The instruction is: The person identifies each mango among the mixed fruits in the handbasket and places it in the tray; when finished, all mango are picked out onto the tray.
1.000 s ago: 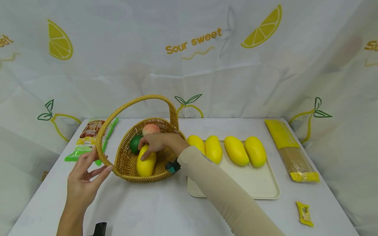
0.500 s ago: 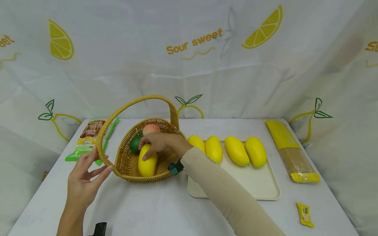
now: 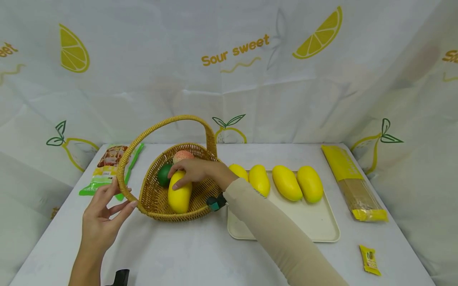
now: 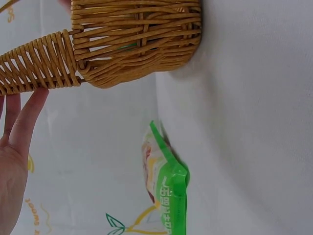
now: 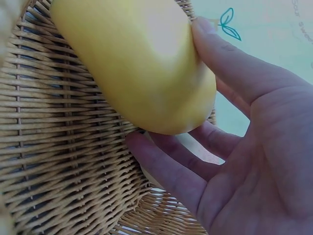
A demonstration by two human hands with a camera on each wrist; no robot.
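A wicker basket [image 3: 157, 200] with a tall arched handle [image 3: 123, 163] stands left of centre. My left hand [image 3: 100, 218] holds the lower left end of that handle between thumb and fingers; in the left wrist view, fingertips [image 4: 36, 98] touch its woven edge. Inside the basket, my right hand [image 3: 193, 171] grips a yellow mango [image 3: 180, 194], thumb on one side and fingers curled round its end. The right wrist view shows this mango [image 5: 137, 63] tilted beside the wicker wall [image 5: 54, 127]. A green round fruit [image 3: 164, 175] and a pinkish peach [image 3: 183, 155] lie behind it.
Right of the basket, a cream tray [image 3: 304, 222] bears several yellow mangoes [image 3: 286, 182], one partly hidden by my arm. A yellow-ended packet [image 3: 354, 182] and a small yellow wrapper [image 3: 369, 260] lie farther right. A green food bag [image 3: 107, 167] lies behind my left hand.
My right hand has shifted slightly right and upward, and the mango in it has moved a little the same way. The left hand and basket stay in place.
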